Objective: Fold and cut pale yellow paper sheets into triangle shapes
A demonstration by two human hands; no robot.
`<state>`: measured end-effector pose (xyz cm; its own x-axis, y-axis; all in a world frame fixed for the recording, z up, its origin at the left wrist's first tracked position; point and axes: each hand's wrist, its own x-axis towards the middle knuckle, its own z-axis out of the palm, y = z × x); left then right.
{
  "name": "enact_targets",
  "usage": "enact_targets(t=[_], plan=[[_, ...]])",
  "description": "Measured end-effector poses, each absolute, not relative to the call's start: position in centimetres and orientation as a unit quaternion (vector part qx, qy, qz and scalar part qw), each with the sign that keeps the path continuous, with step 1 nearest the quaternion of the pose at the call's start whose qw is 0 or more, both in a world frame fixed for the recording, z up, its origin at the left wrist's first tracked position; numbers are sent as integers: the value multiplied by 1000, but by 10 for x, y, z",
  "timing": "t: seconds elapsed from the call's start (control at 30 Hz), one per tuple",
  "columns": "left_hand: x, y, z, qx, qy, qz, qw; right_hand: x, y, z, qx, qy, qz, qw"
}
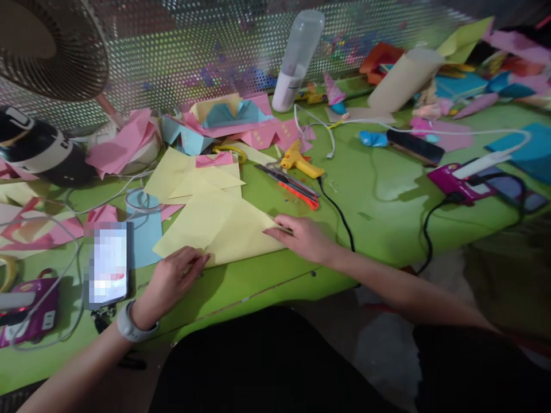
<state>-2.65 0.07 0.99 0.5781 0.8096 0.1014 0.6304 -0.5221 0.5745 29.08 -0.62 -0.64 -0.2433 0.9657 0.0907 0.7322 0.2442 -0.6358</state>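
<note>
On the green table (379,212), the yellow glue gun (301,162) lies on its side, and I take it as the landmark. The sheet of yellow paper (241,229) is in front of the glue gun and to its left, close to the near edge of the table, and both hands are on it. The right hand (307,238), straight in front of the glue gun, pinches the right corner of this paper between the thumb and the fingers. The left hand (174,281), farther to the left of the glue gun, has bent fingers and touches the near edge of the paper; I cannot tell if it grips the paper or only presses it. A pale wristband (133,324) is around the left wrist. Just in front of the glue gun lie a dark slim tool (286,179) and an orange tool (305,198), side by side. Behind the glue gun and to its left are folded pink and blue papers (232,123); behind it stands a bottle (297,63), tilted in this view. Well to the left of the glue gun lies a phone (109,264) with a lit, blurred screen, and well to its right is a purple power block (456,183) with cables.
</note>
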Motion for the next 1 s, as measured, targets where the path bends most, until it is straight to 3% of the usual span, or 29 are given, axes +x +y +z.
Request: enact_targets(t=[0.07,0.17,0.23,0.3,0.57,0.7,1.0], plan=[[-23,1,9,849,452,167,219,288,-2,-12,-591,-746,219,215],[-18,0,10,871,448,184,83,284,4,-19,-616,-751,170,165],[-13,-3,11,907,380,180,-23,283,8,-22,-615,-760,148,148],[-6,-6,12,943,294,145,-64,284,11,-25,-606,-768,140,152],[6,-5,-7,968,246,40,-31,282,8,-21,-590,-777,76,206],[4,-2,-10,971,232,53,-23,273,-20,-12,-467,-855,15,227],[5,-5,-13,963,258,83,3,270,-38,-35,-441,-875,97,173]])
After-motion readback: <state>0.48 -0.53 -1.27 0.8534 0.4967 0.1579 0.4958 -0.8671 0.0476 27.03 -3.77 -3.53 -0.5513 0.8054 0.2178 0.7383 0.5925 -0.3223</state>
